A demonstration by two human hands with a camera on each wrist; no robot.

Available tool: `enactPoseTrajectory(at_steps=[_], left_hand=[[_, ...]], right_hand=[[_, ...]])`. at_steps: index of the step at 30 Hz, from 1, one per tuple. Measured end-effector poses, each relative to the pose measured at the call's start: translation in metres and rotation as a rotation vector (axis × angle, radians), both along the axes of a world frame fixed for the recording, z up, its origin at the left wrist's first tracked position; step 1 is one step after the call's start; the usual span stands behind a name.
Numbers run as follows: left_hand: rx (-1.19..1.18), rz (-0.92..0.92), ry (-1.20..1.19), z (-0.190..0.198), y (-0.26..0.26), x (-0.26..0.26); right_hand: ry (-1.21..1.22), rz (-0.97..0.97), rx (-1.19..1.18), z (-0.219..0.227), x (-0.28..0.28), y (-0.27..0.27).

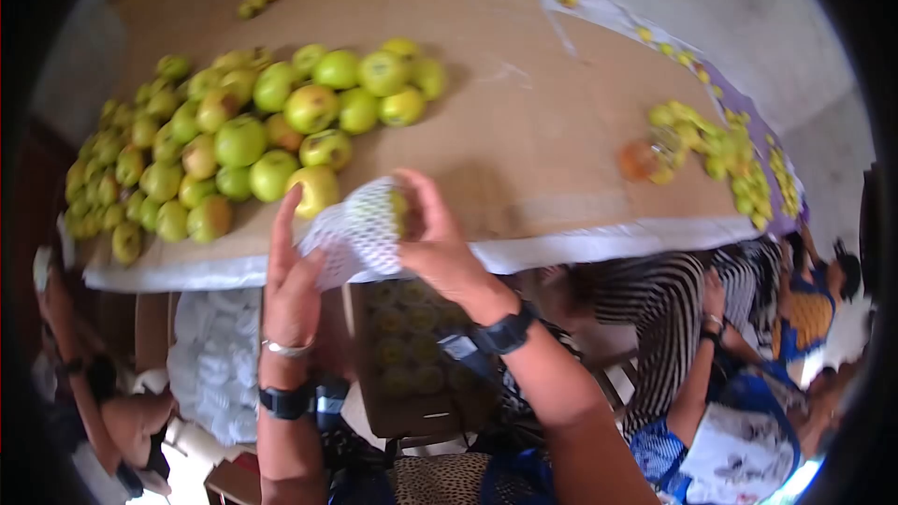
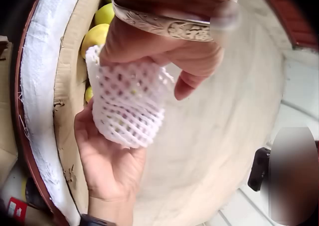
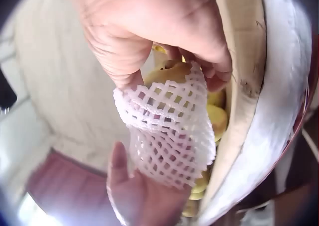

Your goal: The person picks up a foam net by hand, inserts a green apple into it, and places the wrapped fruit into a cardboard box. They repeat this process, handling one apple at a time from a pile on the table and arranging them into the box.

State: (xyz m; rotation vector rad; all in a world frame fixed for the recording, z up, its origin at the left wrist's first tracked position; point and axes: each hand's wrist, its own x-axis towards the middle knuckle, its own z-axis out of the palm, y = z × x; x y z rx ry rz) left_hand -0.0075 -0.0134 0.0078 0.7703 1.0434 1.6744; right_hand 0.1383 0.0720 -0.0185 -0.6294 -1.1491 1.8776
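My right hand [image 1: 444, 257] grips a yellow-green apple [image 3: 167, 74], thumb on one side and fingers on the other. A white foam net sleeve [image 1: 372, 224] covers much of the apple; the stem end shows past the sleeve's edge in the right wrist view. Fingers of my left hand [image 1: 295, 304] are inside the sleeve's other end, showing pink through the mesh, while its thumb [image 2: 184, 85] stands apart outside. Both hands are over the table's near edge, beside a large pile of yellow-green apples [image 1: 240, 142].
Cardboard covers the table [image 1: 524, 122], with white padding [image 1: 599, 238] along its near edge. Below sit a box [image 1: 421, 423] of packed apples and a heap of white foam nets [image 1: 215, 365]. An orange object [image 1: 639, 161] lies by more fruit at right. A person in striped clothing [image 1: 664, 295] is close by.
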Motion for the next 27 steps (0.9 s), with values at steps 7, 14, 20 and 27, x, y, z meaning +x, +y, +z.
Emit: enactPoseTrajectory(at_steps=[7, 14, 20, 27], left_hand=[[-0.268, 0.242, 0.177, -0.001, -0.006, -0.003], [-0.041, 0.089, -0.333, -0.009, 0.0, -0.005], [-0.094, 0.112, -0.334, -0.019, 0.002, -0.011], [-0.099, 0.018, -0.63, -0.026, 0.002, -0.007]], right_hand=[[-0.331, -0.119, 0.463, -0.002, 0.003, 0.001], [-0.332, 0.011, 0.498, 0.019, -0.004, -0.014], [-0.365, 0.046, 0.501, 0.021, -0.005, -0.015], [-0.422, -0.01, 0.489, 0.018, -0.013, -0.025]])
